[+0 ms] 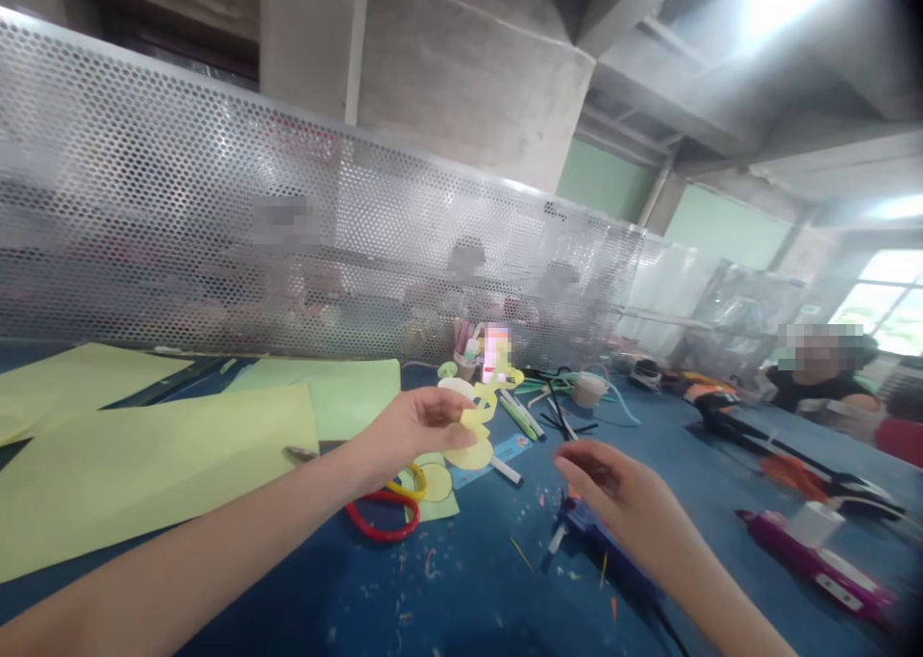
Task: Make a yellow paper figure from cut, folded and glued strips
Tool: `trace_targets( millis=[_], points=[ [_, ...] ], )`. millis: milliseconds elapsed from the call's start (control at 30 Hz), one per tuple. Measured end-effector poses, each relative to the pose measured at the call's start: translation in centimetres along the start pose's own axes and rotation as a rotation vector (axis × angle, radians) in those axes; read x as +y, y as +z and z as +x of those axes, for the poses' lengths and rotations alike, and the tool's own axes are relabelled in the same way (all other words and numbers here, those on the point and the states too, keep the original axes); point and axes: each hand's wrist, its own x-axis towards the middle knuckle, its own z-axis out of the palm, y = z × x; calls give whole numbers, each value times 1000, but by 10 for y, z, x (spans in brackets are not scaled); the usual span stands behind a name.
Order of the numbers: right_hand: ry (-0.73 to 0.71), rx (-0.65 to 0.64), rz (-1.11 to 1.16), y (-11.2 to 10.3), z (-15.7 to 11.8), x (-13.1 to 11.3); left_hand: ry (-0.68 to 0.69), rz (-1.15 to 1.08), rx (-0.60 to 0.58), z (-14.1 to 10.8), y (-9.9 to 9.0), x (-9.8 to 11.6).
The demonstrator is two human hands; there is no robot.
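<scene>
My left hand [425, 424] pinches a pale yellow paper cutout [472, 453] with rounded lobes between thumb and fingers, raised over the table. My right hand [612, 489] is to the right of it, fingers loosely curled and apart from the thumb, with nothing seen in it. Under that hand lies a blue tool with a cord, perhaps a glue gun [602, 534], partly hidden by the hand and wrist. Scissors [386, 534] with red and yellow handles rest below my left wrist, beside a pale paper piece [438, 489] bearing a drawn circle.
Large yellow-green paper sheets [180, 465] cover the left of the blue table [461, 590]. A lit phone [495, 351], markers [520, 416] and a small white tub [589, 390] stand behind the hands. A purple tool [814, 561] lies right. A perforated metal screen [216, 214] borders the back; a person sits far right.
</scene>
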Motion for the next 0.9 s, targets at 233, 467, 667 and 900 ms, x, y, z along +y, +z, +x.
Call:
trace_targets(
  millis=[233,467,667,900],
  points=[
    [-97,-15,329,24,15,-78,27,-17,-75,-1,0,1],
    [-103,42,427,28,21,-77,25,13,-88,0,-2,-1],
    [-44,0,421,28,18,-81,16,31,-90,-2,0,1],
    [-83,28,435,30,16,-81,23,32,-94,-3,1,2]
  ],
)
